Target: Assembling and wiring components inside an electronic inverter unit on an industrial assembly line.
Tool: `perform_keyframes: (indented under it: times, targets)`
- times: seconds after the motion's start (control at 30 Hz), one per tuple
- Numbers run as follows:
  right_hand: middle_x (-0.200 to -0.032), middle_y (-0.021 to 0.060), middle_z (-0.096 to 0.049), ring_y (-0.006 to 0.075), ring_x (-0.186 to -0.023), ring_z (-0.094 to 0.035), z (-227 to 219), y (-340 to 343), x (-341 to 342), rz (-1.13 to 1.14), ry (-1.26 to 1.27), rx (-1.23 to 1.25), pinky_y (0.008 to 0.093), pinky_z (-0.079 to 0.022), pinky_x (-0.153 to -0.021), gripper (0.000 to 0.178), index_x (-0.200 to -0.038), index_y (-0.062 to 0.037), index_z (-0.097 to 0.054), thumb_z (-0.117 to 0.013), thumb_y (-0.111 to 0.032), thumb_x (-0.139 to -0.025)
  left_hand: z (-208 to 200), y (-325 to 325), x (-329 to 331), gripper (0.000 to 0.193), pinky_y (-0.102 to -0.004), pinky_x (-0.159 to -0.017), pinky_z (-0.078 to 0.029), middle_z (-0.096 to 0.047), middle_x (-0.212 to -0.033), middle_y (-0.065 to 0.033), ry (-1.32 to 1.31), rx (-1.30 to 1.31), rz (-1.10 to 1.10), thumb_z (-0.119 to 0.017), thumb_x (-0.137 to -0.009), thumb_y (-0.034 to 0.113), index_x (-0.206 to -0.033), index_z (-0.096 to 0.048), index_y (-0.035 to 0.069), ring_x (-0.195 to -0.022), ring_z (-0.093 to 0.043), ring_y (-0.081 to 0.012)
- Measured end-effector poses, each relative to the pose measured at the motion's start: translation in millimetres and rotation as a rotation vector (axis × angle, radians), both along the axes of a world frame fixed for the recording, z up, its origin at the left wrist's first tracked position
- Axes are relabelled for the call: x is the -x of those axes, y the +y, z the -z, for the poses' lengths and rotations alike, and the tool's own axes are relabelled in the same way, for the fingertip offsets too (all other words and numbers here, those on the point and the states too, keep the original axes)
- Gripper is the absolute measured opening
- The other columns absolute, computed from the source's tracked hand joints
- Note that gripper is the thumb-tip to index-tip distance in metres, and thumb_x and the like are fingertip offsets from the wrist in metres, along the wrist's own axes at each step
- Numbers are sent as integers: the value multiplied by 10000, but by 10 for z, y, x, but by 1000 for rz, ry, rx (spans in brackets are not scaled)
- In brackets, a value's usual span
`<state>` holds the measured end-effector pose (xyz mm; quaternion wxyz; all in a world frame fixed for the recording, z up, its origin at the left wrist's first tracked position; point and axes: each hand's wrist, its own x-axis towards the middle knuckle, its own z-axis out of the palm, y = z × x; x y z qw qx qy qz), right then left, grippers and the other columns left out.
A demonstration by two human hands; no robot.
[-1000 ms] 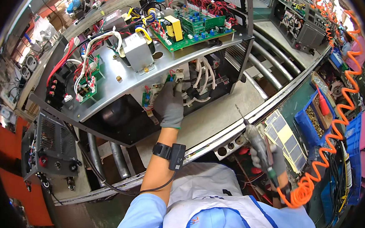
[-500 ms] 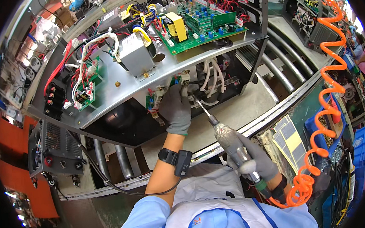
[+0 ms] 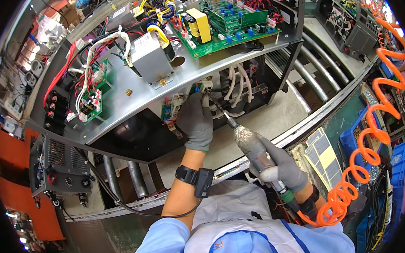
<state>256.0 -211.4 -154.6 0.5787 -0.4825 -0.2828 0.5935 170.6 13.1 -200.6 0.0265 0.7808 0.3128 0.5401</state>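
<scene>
My right hand point(image 3: 285, 168), in a grey glove, is wrapped round an air screwdriver point(image 3: 249, 144). Its long bit slants up and left into the lower bay of an open metal chassis point(image 3: 111, 120). The tip ends among parts close to the fingers of my left hand point(image 3: 195, 122). That hand, also gloved, reaches into the bay with its fingers curled together; what they pinch is hidden. Just left of it sits a small green circuit board point(image 3: 167, 111). Thick white cables point(image 3: 240, 85) loop down to the right of the bit.
On the chassis's upper shelf are a large green circuit board point(image 3: 234, 43), a grey boxed transformer point(image 3: 149, 58) and bundled wires. Steel rollers point(image 3: 312, 80) run beneath. An orange coiled hose point(image 3: 361, 175) hangs at the right beside a blue parts bin point(image 3: 354, 138). Another grey unit point(image 3: 61, 165) stands left.
The screwdriver has shifted slightly up and left, its tip deeper among the parts by my left fingers. The orange hose has swung right. My left hand stays nearly in place.
</scene>
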Motion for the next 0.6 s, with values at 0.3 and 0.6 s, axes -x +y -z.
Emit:
perform_keyframes:
  times: [0.3,0.6]
  targets:
    - [-1196,126,-463,183,-1075,-457,-57,41,158,68,-114,-4,277,-345,-932,978,-1395,34,-175,-710,-126,-592,8,-3,17,104,-384,-585,-464,-616,-752,-118,12,57,4,-601,-821,166,-878,-595,80,-661,-595,-307]
    - [-1236,141,-454,188,-1126,-446,-138,87,197,48,-486,-17,282,-326,-960,925,-1388,18,-206,-693,-147,-619,-25,-22,24,91,-397,-585,-457,-612,-749,-114,26,79,-20,-586,-805,151,-878,-591,97,-657,-587,-308]
